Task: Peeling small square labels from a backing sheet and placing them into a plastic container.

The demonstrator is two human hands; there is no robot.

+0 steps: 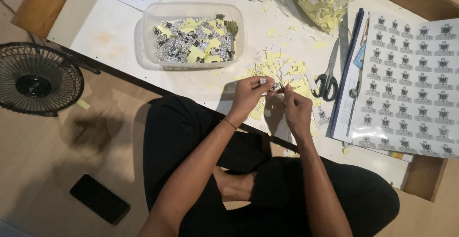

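Both hands pinch one small printed sticker [264,81], the left hand [248,95] and right hand [296,108] gripping narrowly above yellow backing-paper scraps [282,70], beside the scissors [329,77].

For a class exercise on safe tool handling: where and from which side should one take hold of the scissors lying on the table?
Probably by the black loop handles, coming from the person's near side. The scissors lie flat with handles toward the person and closed blades pointing away, so fingers slip into the loops without crossing the blades. The right hand is nearest.
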